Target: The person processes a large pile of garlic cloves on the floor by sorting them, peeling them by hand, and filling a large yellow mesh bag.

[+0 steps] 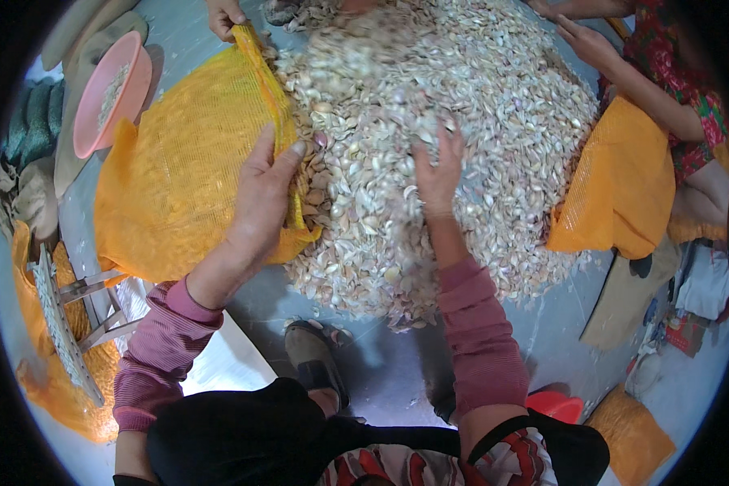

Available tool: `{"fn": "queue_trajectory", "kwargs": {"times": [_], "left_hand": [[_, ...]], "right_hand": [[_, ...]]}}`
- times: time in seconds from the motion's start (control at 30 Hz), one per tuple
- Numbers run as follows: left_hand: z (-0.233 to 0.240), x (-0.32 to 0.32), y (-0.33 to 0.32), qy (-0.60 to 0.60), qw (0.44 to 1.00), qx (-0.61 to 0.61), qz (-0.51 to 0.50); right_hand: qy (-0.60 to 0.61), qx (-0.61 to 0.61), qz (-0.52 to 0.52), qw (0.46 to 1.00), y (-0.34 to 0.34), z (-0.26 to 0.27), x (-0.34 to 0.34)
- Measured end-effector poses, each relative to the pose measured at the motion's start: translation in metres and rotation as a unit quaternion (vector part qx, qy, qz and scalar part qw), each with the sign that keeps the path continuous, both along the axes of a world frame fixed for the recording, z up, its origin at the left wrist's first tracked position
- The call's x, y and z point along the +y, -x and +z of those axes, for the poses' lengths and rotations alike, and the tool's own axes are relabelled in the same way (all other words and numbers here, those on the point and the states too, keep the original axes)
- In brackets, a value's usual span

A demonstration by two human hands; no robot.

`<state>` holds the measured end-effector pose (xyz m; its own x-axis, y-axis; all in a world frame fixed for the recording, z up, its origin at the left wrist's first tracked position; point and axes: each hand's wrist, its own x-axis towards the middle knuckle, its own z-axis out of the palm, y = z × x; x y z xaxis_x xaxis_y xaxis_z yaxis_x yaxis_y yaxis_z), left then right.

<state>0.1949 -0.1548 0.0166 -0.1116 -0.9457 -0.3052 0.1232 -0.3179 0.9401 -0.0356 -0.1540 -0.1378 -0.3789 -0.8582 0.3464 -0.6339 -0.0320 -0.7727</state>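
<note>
A broad heap of garlic cloves (364,206) spreads over the grey floor before me, some cloves blurred by motion. My left hand (264,188) presses on the rim of a yellow-orange mesh sack (176,164) lying at the heap's left edge; whether its fingers grip the mesh I cannot tell. Another person's hand (223,18) holds the sack's top corner. Over the middle of the heap, my right hand (440,170) reaches with its fingers spread, palm side hidden. Loose cloves lie around it.
A pink bowl (140,91) with pale bits stands at upper left. On the right, a person's arm (650,91) reaches over the heap beside an orange mesh sack (626,182). A metal-framed stool (73,322) is at left. A red bowl (556,407) sits at lower right. My shoe (313,355) is near the heap.
</note>
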Motion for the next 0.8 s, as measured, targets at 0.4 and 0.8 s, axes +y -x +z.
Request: {"fn": "queue_trajectory", "kwargs": {"times": [0.4,0.8], "left_hand": [[-0.011,0.003,0.010,0.067,0.996,-0.061,-0.021],[0.014,-0.004,0.007,-0.048,0.996,-0.072,-0.004]], "right_hand": [[-0.002,-0.117,0.245,0.962,-0.143,0.044,-0.076],[-0.187,-0.184,0.356,0.897,-0.129,0.072,-0.081]]}}
